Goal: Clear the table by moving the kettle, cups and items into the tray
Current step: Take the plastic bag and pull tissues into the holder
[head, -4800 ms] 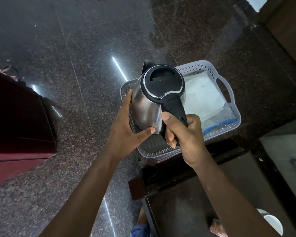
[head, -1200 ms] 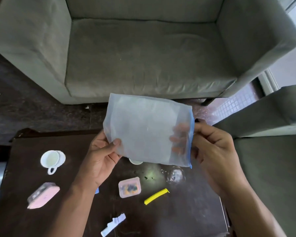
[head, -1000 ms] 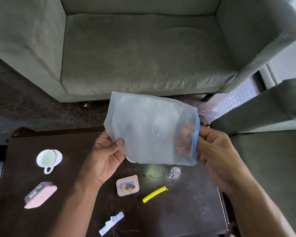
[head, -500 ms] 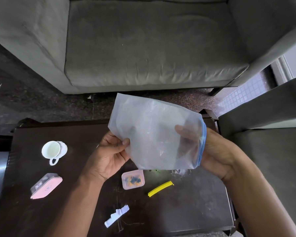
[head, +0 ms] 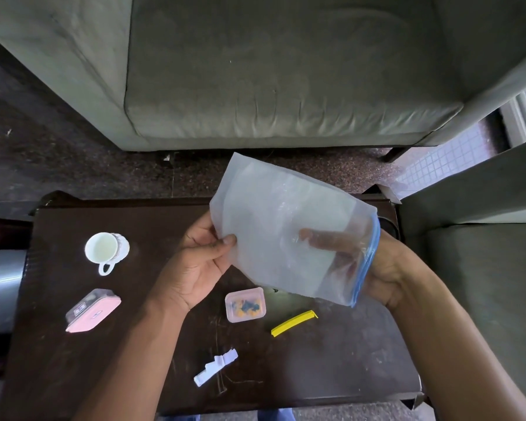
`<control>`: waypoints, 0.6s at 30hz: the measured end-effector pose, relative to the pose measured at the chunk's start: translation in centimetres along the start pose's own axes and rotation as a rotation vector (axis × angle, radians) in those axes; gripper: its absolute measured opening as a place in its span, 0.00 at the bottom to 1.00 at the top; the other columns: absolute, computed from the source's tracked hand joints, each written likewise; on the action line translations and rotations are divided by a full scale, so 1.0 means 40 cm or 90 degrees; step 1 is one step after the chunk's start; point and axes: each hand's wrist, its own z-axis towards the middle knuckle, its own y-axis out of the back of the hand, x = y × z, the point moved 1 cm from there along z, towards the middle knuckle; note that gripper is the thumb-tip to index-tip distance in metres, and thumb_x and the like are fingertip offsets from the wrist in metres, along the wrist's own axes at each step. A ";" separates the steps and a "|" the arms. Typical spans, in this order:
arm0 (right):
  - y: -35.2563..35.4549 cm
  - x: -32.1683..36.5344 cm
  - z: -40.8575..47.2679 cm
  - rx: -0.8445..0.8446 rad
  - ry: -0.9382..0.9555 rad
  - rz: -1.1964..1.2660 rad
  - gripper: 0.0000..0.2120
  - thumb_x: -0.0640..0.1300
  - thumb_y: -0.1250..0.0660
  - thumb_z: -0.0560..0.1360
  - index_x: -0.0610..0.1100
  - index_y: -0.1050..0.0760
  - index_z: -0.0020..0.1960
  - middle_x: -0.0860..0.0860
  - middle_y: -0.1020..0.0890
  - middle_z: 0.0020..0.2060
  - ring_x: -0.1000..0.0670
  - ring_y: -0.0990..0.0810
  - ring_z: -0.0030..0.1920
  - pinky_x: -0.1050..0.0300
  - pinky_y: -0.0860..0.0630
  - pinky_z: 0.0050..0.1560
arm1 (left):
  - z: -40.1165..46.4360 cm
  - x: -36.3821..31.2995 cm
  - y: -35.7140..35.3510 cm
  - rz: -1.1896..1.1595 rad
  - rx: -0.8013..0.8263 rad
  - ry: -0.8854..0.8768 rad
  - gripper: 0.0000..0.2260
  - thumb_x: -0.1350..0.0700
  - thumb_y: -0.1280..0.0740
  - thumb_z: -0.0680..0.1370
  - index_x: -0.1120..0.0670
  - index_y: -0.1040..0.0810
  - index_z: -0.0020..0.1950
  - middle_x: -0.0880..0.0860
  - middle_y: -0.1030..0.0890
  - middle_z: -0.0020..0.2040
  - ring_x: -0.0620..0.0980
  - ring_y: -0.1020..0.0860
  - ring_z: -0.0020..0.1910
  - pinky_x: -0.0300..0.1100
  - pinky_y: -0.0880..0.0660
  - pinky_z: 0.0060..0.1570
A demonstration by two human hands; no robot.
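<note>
Both hands hold a translucent zip bag [head: 274, 238] with a blue seal edge above the dark wooden table [head: 331, 360]. My left hand [head: 195, 268] pinches its closed left edge. My right hand [head: 383, 271] has its fingers pushed inside the blue-rimmed mouth. On the table lie a white cup [head: 105, 249], a pink-lidded box [head: 93, 309], a small pink container [head: 245, 304] with dark and orange bits, a yellow clip [head: 294, 323] and a white clip [head: 215, 366]. The tray is out of view.
A grey-green sofa [head: 271, 71] stands beyond the table, an armchair [head: 483, 268] at the right. A shiny metal object [head: 0, 287] shows at the left edge. Speckled dark floor runs between table and sofa.
Since half a second ago my right fingers have gone deeper into the bag and the bag has tilted. Earlier I held the kettle over the tray on the floor.
</note>
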 end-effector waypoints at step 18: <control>0.040 -0.039 0.047 -0.129 0.152 -0.346 0.18 0.31 0.21 0.73 0.49 0.15 0.56 0.51 0.10 0.45 0.48 0.11 0.48 0.50 0.14 0.45 | 0.085 0.027 0.018 0.144 -0.153 -0.013 0.13 0.52 0.31 0.81 0.51 0.12 0.63 0.52 0.11 0.59 0.46 0.12 0.53 0.43 0.14 0.52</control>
